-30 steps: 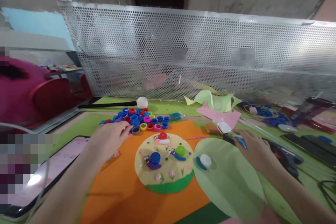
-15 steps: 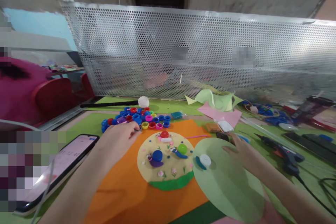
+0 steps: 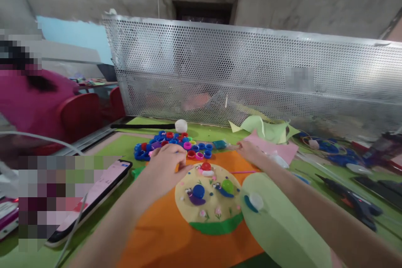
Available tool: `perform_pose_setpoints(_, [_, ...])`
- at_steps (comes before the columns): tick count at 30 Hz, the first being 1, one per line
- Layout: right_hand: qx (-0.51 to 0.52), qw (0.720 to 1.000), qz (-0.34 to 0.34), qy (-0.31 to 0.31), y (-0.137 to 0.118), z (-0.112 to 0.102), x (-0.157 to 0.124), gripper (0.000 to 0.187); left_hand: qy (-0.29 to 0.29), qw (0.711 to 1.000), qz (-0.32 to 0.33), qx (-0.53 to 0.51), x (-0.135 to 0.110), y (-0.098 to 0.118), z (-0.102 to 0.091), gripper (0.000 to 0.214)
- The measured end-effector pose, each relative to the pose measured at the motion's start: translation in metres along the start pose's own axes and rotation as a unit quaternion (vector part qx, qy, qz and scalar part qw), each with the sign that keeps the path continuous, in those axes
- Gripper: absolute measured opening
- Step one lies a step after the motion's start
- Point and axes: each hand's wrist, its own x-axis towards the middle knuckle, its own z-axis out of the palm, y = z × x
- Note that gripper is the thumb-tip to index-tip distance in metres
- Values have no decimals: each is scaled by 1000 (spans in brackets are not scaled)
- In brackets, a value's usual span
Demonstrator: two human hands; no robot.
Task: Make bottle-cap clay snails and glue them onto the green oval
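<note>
My left hand [image 3: 168,162] hovers between the pile of coloured bottle caps [image 3: 157,140] and a round cream picture [image 3: 209,207]. Its fingers are curled down, the thumb stands apart, and no held thing shows. On the cream disc are clay snails with a red, a blue [image 3: 198,191] and a green [image 3: 227,186] cap-like shell, plus small flowers and a green strip. My right hand [image 3: 249,151] reaches forward, its fingertips pinched at the clear end of a small teal packet [image 3: 219,144]. Under my right forearm lies a pale green disc [image 3: 282,222] bearing a white-and-teal snail [image 3: 255,202].
An orange sheet [image 3: 176,234] lies under the cream disc. A phone [image 3: 94,201] is at left, a glue gun [image 3: 353,201] at right. Crumpled green and pink paper [image 3: 273,146] sits at the back before a perforated metal screen [image 3: 201,67]. A person in pink [image 3: 34,96] is at left.
My right hand has moved left and forward from beside the pale green disc to the teal packet. My left hand has drawn away from the caps toward the cream disc. The view has tilted up.
</note>
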Motion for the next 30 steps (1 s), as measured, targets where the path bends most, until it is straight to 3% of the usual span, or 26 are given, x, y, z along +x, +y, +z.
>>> perform_pose_setpoints(3, [29,999,29,-22,-9,6,36,29,-18,1000,-1,4,1,1,2,22])
perform_pose_setpoints(7, [78,994,44,-55,-14,14,57,28,-23,1000,-12,9,1,0,1,22])
perform_pose_setpoints(14, [160,980,72,-90,-15,27,55,29,-32,999,-24,-9,-1,4,-3,20])
perform_pose_setpoints(19, [218,971,73,-64,-23,14,45,29,-22,998,-29,-51,0,5,-3,20])
perform_pose_setpoints(24, [291,956,11,-27,-42,-17,13,25,3,987,-31,-159,-2,13,3,20])
perform_pose_setpoints(27, [325,942,-82,12,-61,-31,-34,18,16,971,-20,-237,-7,29,5,26])
perform_pose_setpoints(30, [334,924,-187,5,-83,-39,-91,21,19,955,-5,-296,-12,45,9,31])
